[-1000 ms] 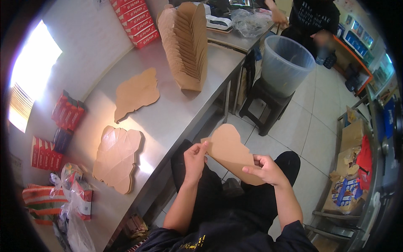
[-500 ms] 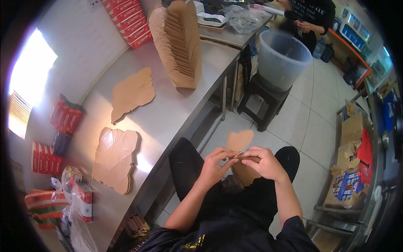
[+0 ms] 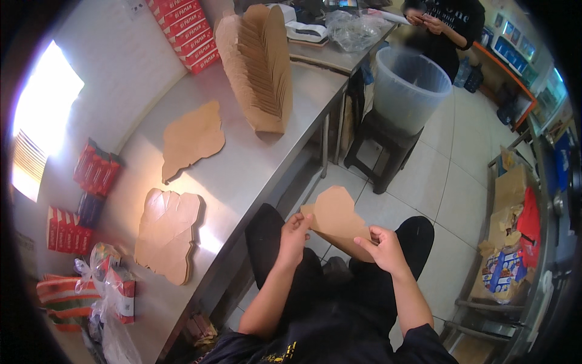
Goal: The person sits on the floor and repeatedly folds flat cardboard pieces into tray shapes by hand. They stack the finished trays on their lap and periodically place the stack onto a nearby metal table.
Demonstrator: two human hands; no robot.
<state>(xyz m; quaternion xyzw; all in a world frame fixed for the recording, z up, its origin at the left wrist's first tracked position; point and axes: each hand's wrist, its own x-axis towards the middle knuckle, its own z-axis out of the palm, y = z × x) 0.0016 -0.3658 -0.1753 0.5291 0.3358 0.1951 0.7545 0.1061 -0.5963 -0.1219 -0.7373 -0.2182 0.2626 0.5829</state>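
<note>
Over my lap, my left hand (image 3: 294,238) and my right hand (image 3: 383,247) grip opposite sides of a brown cardboard food box (image 3: 337,213), partly folded, with a rounded flap standing up at its far side. Fingers of both hands are pressed on its edges. To my left on the steel table (image 3: 233,176) lies a stack of flat cardboard box blanks (image 3: 167,236). Beyond it is a smaller pile of flat blanks (image 3: 195,138). Farther back, a long nested stack of folded cardboard boxes (image 3: 257,67) leans on the table.
A translucent plastic tub (image 3: 407,91) stands on a dark stool (image 3: 385,151) ahead. Red boxes (image 3: 185,33) are stacked by the wall. Plastic-wrapped goods (image 3: 109,285) sit at the near left. Another person (image 3: 448,27) stands at the far right. A shelf (image 3: 494,306) runs along the right.
My hands have moved apart, from pinching close together to holding the box's two sides. The cardboard has opened out and its rounded flap now faces up.
</note>
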